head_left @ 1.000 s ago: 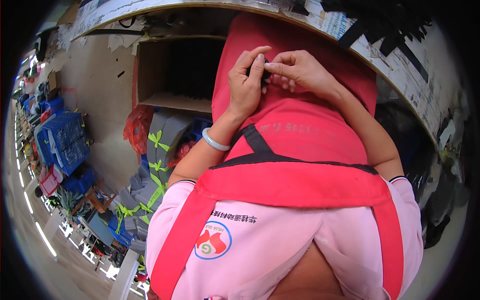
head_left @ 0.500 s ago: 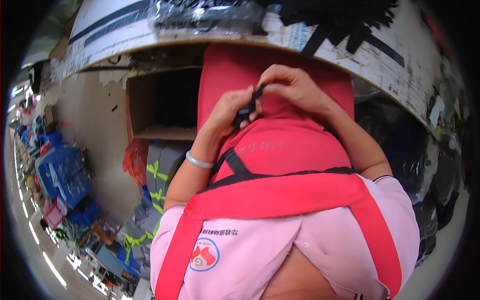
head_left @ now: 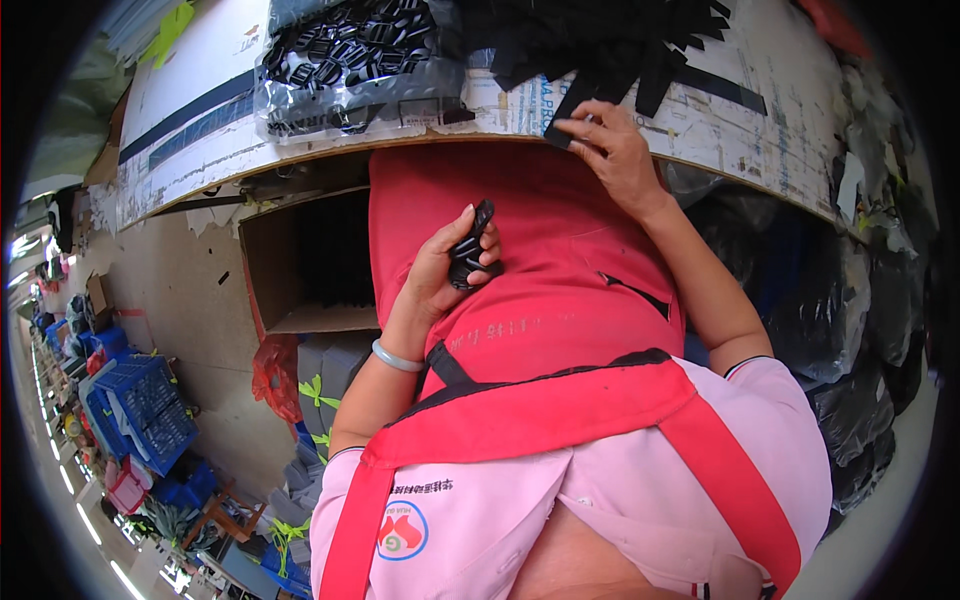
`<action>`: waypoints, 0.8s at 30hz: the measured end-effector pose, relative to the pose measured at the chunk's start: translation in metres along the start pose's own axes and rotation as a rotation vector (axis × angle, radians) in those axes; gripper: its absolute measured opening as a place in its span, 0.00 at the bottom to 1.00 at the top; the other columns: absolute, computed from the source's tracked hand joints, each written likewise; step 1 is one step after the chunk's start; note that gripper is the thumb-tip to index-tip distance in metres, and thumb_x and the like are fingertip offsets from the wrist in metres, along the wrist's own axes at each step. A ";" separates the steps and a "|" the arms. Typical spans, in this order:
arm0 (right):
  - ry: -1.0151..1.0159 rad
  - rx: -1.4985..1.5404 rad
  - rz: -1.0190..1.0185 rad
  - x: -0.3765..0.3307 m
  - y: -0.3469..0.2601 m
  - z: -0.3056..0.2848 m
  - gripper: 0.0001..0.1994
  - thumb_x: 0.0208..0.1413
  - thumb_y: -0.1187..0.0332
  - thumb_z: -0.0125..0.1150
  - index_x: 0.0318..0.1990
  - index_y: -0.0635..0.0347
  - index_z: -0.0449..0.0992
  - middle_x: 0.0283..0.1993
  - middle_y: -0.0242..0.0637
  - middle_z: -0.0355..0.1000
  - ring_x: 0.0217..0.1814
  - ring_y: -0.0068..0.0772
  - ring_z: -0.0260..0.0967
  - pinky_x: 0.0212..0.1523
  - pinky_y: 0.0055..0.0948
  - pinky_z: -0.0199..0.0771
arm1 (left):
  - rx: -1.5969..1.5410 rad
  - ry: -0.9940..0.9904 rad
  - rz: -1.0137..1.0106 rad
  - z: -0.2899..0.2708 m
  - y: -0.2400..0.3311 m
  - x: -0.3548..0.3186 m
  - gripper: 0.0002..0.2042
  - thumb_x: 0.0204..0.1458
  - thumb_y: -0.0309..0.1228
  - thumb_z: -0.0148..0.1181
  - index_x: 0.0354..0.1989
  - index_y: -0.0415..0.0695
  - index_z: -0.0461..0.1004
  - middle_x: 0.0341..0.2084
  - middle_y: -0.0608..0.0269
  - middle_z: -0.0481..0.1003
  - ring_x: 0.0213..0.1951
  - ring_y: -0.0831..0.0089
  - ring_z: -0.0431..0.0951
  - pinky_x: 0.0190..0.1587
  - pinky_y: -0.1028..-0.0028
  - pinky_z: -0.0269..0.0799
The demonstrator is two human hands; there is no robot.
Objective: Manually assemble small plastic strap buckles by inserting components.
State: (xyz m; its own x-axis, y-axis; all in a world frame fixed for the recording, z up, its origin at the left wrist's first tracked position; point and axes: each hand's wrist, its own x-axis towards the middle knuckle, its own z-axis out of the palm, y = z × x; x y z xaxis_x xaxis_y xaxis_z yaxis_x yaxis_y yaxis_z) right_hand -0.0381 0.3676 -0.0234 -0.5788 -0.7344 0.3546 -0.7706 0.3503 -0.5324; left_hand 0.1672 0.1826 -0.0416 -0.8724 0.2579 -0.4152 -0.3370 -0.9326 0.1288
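My left hand is closed around several black plastic buckles bunched together above the red apron. Up at the table edge, my right hand has its fingers apart, beside the hanging end of a black webbing strap. Its fingertips lie very close to that strap, and whether they touch it is hard to make out. More cut black straps lie in a loose pile on the table above this hand. A clear plastic bag full of black buckles rests on the table to the left.
The white, worn tabletop curves across in front of me. Beneath it stands an open cardboard box with dark contents. Dark plastic-wrapped bundles are at the right. A red plastic bag and blue crates are on the left.
My right hand has left the small black piece at my left hand and reached up to the straps. My left hand still holds black buckles. More of the tabletop shows.
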 end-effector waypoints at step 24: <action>-0.486 1.234 0.936 0.025 -0.064 0.011 0.10 0.62 0.63 0.56 0.36 0.62 0.74 0.22 0.30 0.71 0.11 0.08 0.55 0.11 0.11 0.48 | 0.880 0.439 0.569 0.037 0.019 0.028 0.09 0.54 0.26 0.61 0.42 0.36 0.78 0.24 0.69 0.74 0.24 0.84 0.70 0.22 0.83 0.63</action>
State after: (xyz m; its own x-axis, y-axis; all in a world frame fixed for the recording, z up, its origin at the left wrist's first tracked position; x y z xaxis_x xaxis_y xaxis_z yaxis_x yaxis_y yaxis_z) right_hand -0.0005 0.3206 0.0114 -0.3783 -0.7320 -0.5666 0.5935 0.2779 -0.7553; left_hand 0.1237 0.1815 -0.0176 -0.8372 -0.4188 -0.3516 -0.2141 -0.3406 0.9155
